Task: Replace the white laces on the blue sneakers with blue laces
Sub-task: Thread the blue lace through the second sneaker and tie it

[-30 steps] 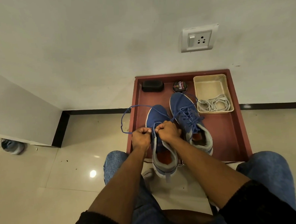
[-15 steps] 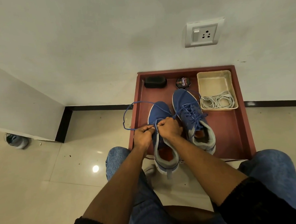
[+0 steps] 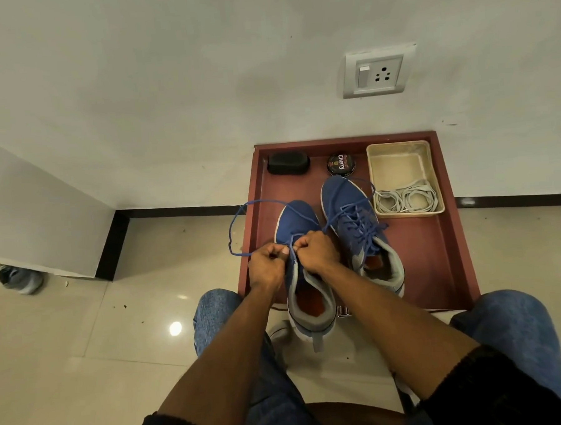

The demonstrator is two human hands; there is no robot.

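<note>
I see both fists meeting over the near blue sneaker [image 3: 297,224]: left hand [image 3: 266,265] pinches the blue lace [image 3: 237,214] looping out toward nine o'clock, right hand [image 3: 317,251] grips its other strand. At one o'clock the laced sneaker [image 3: 347,202] stands on the red tray [image 3: 434,262]. Beyond, at one o'clock, white laces [image 3: 407,200] lie in a beige bin [image 3: 400,163].

Black sleeves [image 3: 496,392] pushed up, blue jeans [image 3: 519,333].

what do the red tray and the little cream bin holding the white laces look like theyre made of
Red tray: likely painted wood or board, going by its matte, flat, square-edged rim. Cream bin: probably plastic, with thin moulded walls, rounded corners and a scuffed dull surface.
</note>
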